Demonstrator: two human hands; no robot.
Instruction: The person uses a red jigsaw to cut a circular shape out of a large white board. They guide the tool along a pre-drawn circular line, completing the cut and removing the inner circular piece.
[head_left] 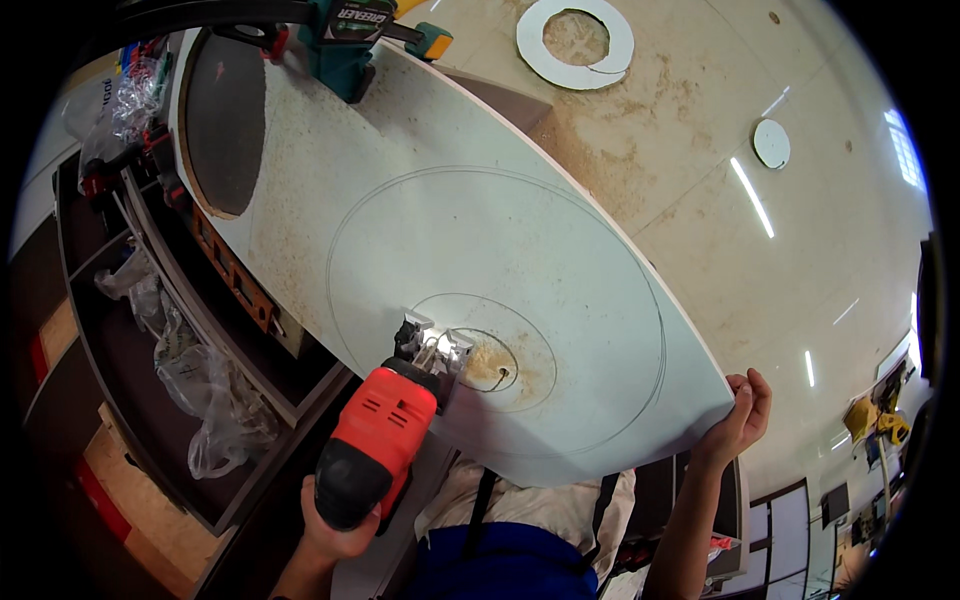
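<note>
My left hand (335, 535) is wrapped round the handle of a red and black jigsaw (395, 415). The saw's metal foot rests on a large pale board (480, 240), and a small light shines at its front. A curved cut runs from the jigsaw round a small sawdust-covered area with a hole in it. Pencilled ovals surround that cut. At the board's right corner, my right hand (740, 415) grips the edge with curled fingers; the part of the hand under the board is hidden.
A green and black clamp (340, 55) stands on the board's far end, near a large cut-out. Dark cabinet compartments at left hold clear plastic bags (215, 400). A white ring (532, 45), a small white disc (772, 143) and sawdust lie on the tiled floor.
</note>
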